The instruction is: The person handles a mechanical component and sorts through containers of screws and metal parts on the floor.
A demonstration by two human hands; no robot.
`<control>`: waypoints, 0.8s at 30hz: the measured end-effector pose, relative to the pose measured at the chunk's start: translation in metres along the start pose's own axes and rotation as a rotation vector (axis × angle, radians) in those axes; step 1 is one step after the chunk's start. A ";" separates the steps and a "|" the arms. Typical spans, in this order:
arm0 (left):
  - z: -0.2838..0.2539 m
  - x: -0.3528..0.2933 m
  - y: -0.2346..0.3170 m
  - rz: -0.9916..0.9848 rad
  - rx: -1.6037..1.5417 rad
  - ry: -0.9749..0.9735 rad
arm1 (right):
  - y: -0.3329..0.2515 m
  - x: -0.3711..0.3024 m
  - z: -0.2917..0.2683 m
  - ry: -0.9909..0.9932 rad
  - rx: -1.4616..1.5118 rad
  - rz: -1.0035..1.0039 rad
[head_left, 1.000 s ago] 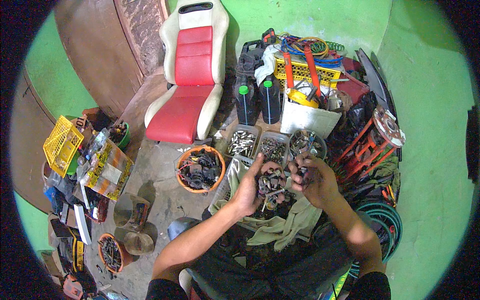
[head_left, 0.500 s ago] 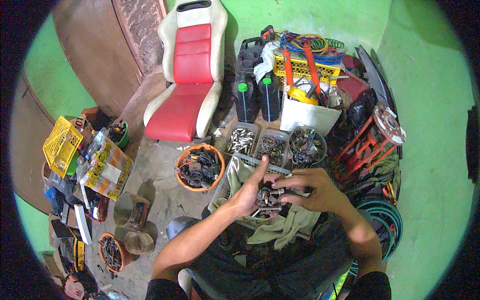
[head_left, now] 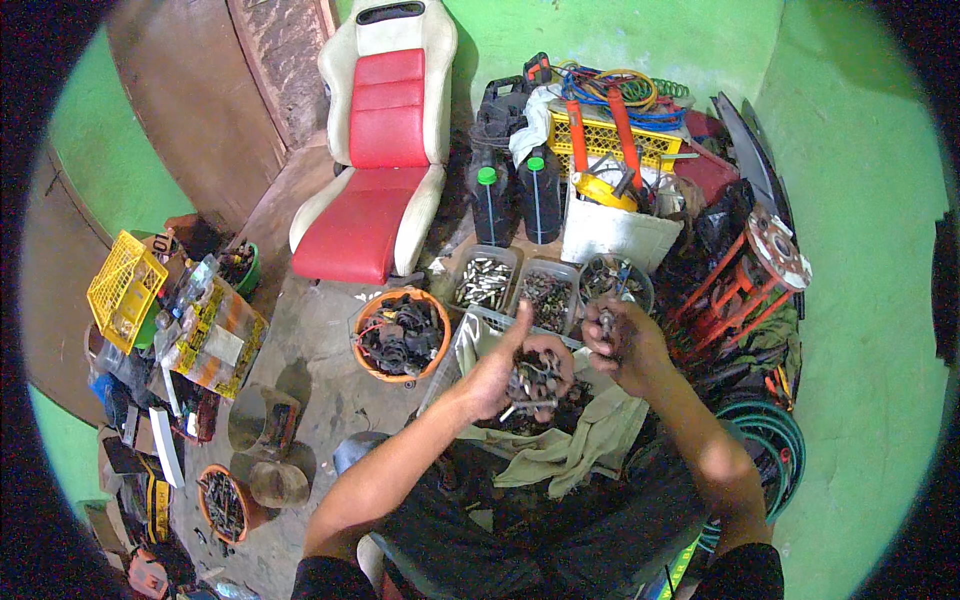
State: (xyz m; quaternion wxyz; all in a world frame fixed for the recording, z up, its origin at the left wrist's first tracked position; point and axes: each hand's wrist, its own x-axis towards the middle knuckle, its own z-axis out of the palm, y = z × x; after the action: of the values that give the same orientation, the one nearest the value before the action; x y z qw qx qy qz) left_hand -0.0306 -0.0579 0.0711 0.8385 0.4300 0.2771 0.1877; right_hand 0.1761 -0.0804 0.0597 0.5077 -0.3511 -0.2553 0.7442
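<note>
- Left hand (head_left: 505, 365): palm up, cupped, thumb sticking up, holding a heap of small metal parts (head_left: 535, 378) (bolts and bits, hard to tell which) above the tray (head_left: 470, 335) and the olive rag (head_left: 590, 440).
- Right hand (head_left: 622, 342): fingers pinched narrow around one small metal piece (head_left: 606, 322), raised just above and to the right of the heap. Type of piece too small to tell.
- Sorting containers sit just beyond the hands: clear tub of silvery bolts (head_left: 484, 282), clear tub of darker hardware (head_left: 545, 295), round bowl of mixed bits (head_left: 612, 280). Orange basin of black parts (head_left: 402, 335) to the left.
- My read: sorting one piece at a time out of the palm.
- To do it well: keep the left palm level and over the tray so anything sliding off lands there, not on the floor.
- Pinch one piece only, turn it to check thread and head before committing to a tub.
- Keep the pick hand close to the heap; short moves, fewer drops.
- Risk: heap is loosely piled, a tilt of the wrist spills it onto the rag, where small parts hide in the folds.
</note>
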 end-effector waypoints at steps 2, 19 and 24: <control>-0.015 0.002 0.005 0.042 0.016 0.044 | 0.018 0.030 -0.030 0.120 -0.423 0.262; -0.035 0.016 0.023 0.170 0.053 0.273 | 0.015 0.117 -0.073 0.272 -0.344 0.233; -0.027 0.018 0.023 0.208 0.078 0.245 | 0.001 0.093 -0.038 0.394 -0.988 -0.335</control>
State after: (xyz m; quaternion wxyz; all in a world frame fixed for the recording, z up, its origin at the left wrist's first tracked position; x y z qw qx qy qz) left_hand -0.0354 -0.0184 0.0714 0.7571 0.4627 0.3382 0.3136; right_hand 0.1831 0.0070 0.0102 0.4322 -0.6344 -0.5264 0.3656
